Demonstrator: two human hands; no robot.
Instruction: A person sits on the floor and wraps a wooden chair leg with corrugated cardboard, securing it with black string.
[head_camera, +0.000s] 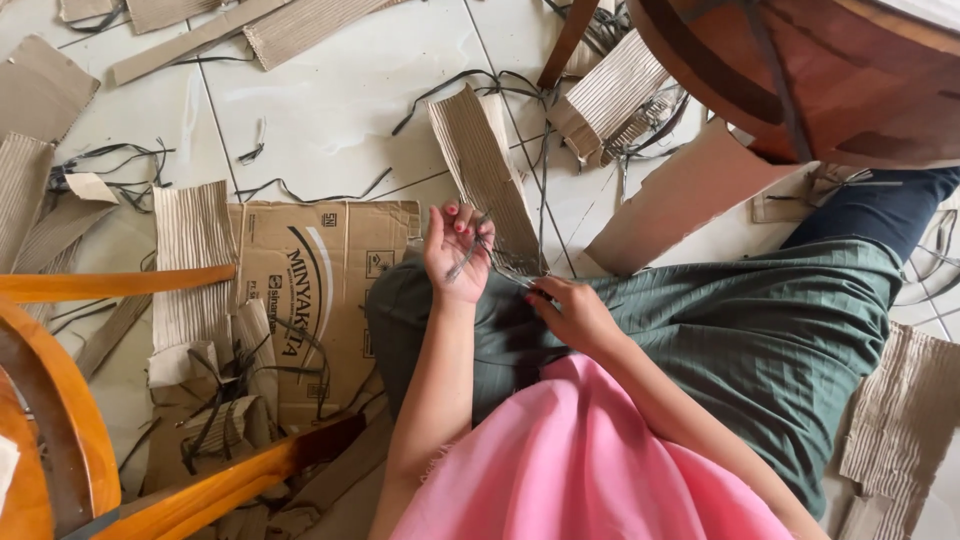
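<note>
Grey thin strip (470, 255), head view: running from the left hand (457, 250) down to the right hand (575, 315), stretched between the two above the lap.

Left hand: raised, palm turned toward the camera, red-painted fingers (462, 218) curling in and pinching the upper end of the strip.

Right hand: lying lower on the green skirt (740, 340), fingers pressed together on the strip's lower end; the fingertips themselves are turning away from view.

Corrugated cardboard piece (490, 175): standing tilted on the floor just beyond the hands, close behind the strip.

Flattened printed carton (320, 290): lying left of the left forearm, partly under ridged cardboard scraps (190, 270).

Dark loose strips (300, 195): trailing over the tiles among the scraps.

Wooden chair frame (110, 470): crossing the lower left corner.

Round wooden furniture piece (810, 70): filling the upper right.

Pink cloth (580, 460): covering the person's front at bottom centre.

White tiled floor (350, 90): carrying everything, littered with cardboard offcuts on all sides.
</note>
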